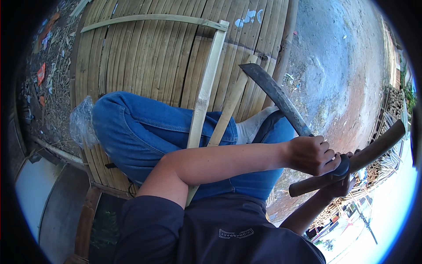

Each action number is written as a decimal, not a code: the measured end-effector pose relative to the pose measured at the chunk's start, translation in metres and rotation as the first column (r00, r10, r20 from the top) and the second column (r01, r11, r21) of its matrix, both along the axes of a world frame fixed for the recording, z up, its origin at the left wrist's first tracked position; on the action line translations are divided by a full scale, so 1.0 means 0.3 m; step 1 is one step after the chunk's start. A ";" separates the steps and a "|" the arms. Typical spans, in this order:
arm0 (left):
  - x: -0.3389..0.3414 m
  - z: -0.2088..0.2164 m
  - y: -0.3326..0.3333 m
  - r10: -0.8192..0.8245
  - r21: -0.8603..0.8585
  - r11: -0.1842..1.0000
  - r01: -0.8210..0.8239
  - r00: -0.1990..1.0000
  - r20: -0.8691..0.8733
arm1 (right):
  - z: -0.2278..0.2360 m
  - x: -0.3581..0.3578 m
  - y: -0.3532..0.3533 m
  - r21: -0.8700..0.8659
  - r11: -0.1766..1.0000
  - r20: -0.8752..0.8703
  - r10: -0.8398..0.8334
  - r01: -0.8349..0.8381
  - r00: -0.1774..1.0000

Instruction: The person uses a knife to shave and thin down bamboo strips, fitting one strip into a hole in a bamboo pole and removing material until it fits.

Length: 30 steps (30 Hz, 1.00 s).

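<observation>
Dark shirt (211,215), white chest lettering (236,233) — left hand (311,155) gripping a machete (278,99).

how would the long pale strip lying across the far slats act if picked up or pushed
The long pale strip is probably light, as it looks narrow. It likely flexes, being very long for its width. It seems unlikely to roll on the slats, since its face looks flat.

Crumpled clear plastic (82,123) and orange litter (41,74) lie left; right, apparently, stacked poles (394,103).
</observation>
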<state>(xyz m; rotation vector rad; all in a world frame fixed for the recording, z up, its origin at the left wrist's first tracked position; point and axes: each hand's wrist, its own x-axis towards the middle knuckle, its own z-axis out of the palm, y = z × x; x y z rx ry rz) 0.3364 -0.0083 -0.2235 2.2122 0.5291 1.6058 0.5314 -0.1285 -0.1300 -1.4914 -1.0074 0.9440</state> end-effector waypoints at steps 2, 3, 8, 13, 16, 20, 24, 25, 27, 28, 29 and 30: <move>-0.004 -0.001 -0.004 -0.007 0.006 1.000 0.007 1.000 0.003 | 0.028 -0.052 0.034 0.089 0.994 -0.465 0.100 -0.066 0.880; -0.003 -0.002 -0.006 -0.013 0.011 1.000 0.012 1.000 0.004 | 0.024 -0.058 0.029 -0.033 0.993 -0.078 -0.113 0.110 0.991; 0.000 -0.003 -0.011 -0.011 0.016 1.000 0.011 1.000 -0.003 | 0.025 -0.085 0.038 -0.077 0.938 0.286 -0.303 0.337 0.909; 0.000 -0.001 -0.016 -0.010 0.013 1.000 0.010 1.000 -0.013 | 0.035 -0.074 0.027 -0.071 0.938 0.239 -0.313 0.338 0.919; 0.006 -0.001 -0.019 -0.008 0.022 1.000 0.008 1.000 -0.016 | 0.037 -0.082 0.026 -0.092 0.921 0.228 -0.351 0.378 0.908; 0.004 -0.003 -0.022 -0.006 0.024 1.000 0.007 1.000 -0.022 | 0.034 -0.062 0.008 -0.100 0.925 0.216 -0.338 0.365 0.916; 0.010 -0.011 -0.034 -0.020 0.020 1.000 0.020 1.000 -0.019 | 0.016 -0.045 -0.013 -0.126 0.929 0.169 -0.325 0.347 0.930; 0.010 -0.011 -0.034 -0.020 0.019 1.000 0.020 1.000 -0.020 | 0.012 -0.045 -0.017 -0.106 0.928 0.220 -0.328 0.356 0.919; 0.009 -0.011 -0.035 -0.016 0.037 0.999 0.017 0.999 -0.035 | 0.009 -0.035 -0.025 -0.109 0.926 0.214 -0.333 0.361 0.918; 0.006 -0.011 -0.036 -0.017 0.035 0.999 0.018 0.999 -0.035 | 0.008 -0.031 -0.030 -0.111 0.924 0.208 -0.339 0.366 0.918; 0.003 -0.012 -0.037 -0.018 0.039 0.999 0.020 0.999 -0.044 | 0.005 -0.028 -0.035 -0.112 0.924 0.209 -0.339 0.367 0.917; 0.003 -0.013 -0.038 -0.019 0.044 0.999 0.021 0.998 -0.052 | 0.002 -0.030 -0.036 -0.112 0.919 0.182 -0.354 0.377 0.917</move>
